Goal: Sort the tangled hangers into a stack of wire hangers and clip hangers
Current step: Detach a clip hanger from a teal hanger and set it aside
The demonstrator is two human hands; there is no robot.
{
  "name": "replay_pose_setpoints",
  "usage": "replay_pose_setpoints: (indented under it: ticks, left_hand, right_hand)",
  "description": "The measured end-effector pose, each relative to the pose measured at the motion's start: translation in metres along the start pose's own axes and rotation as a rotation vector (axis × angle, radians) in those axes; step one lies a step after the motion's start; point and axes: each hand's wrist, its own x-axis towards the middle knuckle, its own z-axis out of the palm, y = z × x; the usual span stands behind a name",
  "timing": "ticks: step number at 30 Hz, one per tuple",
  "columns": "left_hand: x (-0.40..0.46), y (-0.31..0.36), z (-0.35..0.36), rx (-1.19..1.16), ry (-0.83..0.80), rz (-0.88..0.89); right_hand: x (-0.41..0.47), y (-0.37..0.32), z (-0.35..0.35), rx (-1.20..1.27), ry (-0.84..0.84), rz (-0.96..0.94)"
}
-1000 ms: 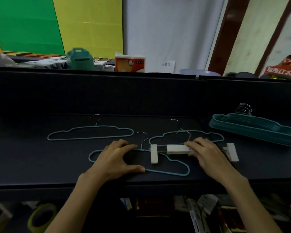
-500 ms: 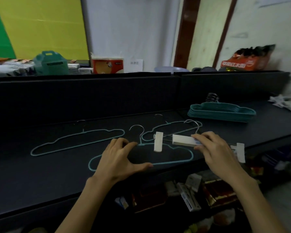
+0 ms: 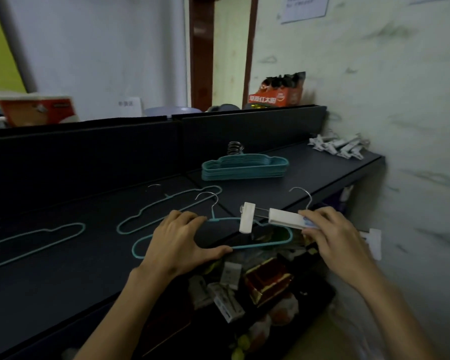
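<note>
Nearest, at the front edge of the bench [image 3: 63, 268]: left hand [image 3: 178, 242], fingers spread and flat, thumb out along the lower wire, pressing down on a teal wire hanger [image 3: 260, 245]. Holding nothing in a curl; judged to be pinning that hanger so it stays put while the other piece comes free. Right end of the hanger overhanging the front edge, above a cluttered lower shelf [image 3: 257, 289] of boxes and packets.

Just right of that: right hand [image 3: 335, 237] gripping the white middle bar of a clip hanger [image 3: 283, 219], fingers curled over the top, thumb below. Hanger apparently lifted clear of the bench and beyond its front edge, metal hook up, one white clip hanging at the left end, the other showing past the wrist. Left clip seen against the teal wire; touching it or not, impossible to tell. Held by the bar probably because that is the rigid part and keeps the clips from swinging.

Further back, mid-bench: two more teal wire hangers lying flat and apart, one behind the left hand [image 3: 166, 209], one toward the left edge [image 3: 37, 237], still unsorted.

Beyond, toward the back wall: neat stack of teal wire hangers [image 3: 244, 166], hooks bunched at the rear.

Farthest, at the right rear corner: heap of pale clip hangers [image 3: 338, 146], likely destination for the one in hand.
</note>
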Motion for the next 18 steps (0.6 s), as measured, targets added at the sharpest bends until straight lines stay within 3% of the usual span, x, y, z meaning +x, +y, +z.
replay_pose_setpoints:
  ticks: [10, 18]
  left_hand:
    - [0.086, 0.084, 0.06, 0.061, 0.105, 0.065]
    - [0.127, 0.088, 0.083, 0.101, 0.124, 0.035]
  right_hand:
    - [0.025, 0.13, -0.01, 0.006, 0.056, -0.02]
    - [0.067, 0.167, 0.008, 0.061, 0.002, -0.014]
